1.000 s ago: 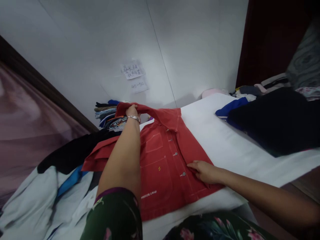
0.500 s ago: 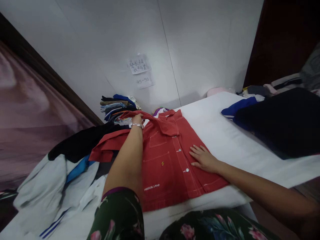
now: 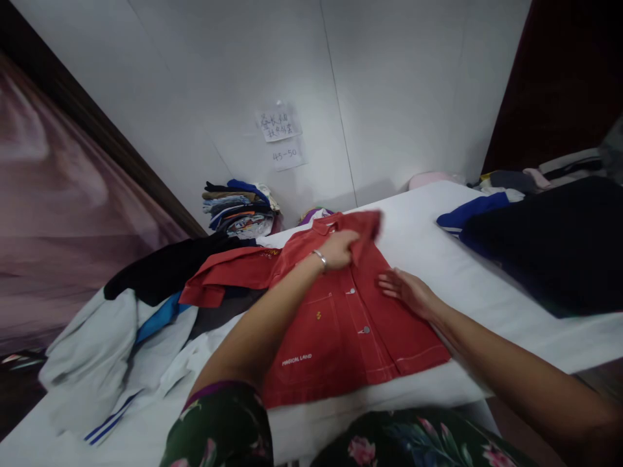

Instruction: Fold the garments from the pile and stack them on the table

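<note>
A red button-front jacket (image 3: 311,337) lies spread out, with "MAGICAL LAND" stitched near its hem. My left hand (image 3: 338,249), with a silver bracelet at the wrist, is closed on one of its sleeves (image 3: 368,228) near the collar; the sleeve's end is blurred. The other sleeve (image 3: 228,269) stretches out to the left. By the jacket's right edge is my right hand (image 3: 409,290), turned on its side, fingers extended and apart, holding nothing.
A folded clothes stack (image 3: 238,207) stands by the wall on the left. Loose grey (image 3: 97,357) and black garments (image 3: 165,269) lie nearer. A large dark pile (image 3: 545,250) sits on the right of the white bed surface (image 3: 423,227). Paper notes (image 3: 282,136) hang on the wall.
My left hand has carried the sleeve from the left across to the jacket's right side. My right hand has turned from lying flat on the jacket to standing on its side.
</note>
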Motion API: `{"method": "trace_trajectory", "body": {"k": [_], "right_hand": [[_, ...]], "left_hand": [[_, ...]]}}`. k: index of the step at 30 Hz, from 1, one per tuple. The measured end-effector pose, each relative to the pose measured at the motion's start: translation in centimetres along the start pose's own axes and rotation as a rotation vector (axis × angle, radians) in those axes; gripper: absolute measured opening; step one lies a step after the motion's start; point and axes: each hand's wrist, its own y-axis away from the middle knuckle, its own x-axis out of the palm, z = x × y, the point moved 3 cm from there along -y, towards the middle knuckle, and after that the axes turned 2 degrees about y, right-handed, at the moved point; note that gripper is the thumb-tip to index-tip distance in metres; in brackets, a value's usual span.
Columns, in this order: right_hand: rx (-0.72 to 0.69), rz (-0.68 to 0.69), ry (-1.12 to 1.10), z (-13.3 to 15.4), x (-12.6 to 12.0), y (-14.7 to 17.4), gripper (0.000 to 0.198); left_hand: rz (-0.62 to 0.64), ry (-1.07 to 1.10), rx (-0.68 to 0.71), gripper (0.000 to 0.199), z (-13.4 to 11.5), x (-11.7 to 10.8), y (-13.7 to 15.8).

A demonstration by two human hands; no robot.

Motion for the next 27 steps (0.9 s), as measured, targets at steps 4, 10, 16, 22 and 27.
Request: {"method": "trace_trajectory", "body": {"k": [4,10,16,22,27], "right_hand": [[0.192,0.124,-0.275,0.6,0.3,0.7,0.055],[0.268,0.11,-0.195,0.1,-0.3,2.0,0.044],[0.199,0.0,-0.146,0.6,-0.7,2.5,0.078],[0.176,-0.024,-0.097,0.1,-0.6,2.5,0.091],[-0.026,-0.079,0.349,-0.6,-2.1,1.8,0.089]], "left_hand": [[0.41,-0.096,0.127,0.037,-3.4,8.6,4.2],[0.255,0.04,-0.071,0.052,-3.0,13.2,9.3],[-0.38,0.294,-0.543,0.045,-0.4,12.0,11.4],[-0.504,0.531,-1.055,0.044,3.1,12.4,11.1],[-0.422,0.474,-1.01,0.051,2.2,12.6,11.4]]}}
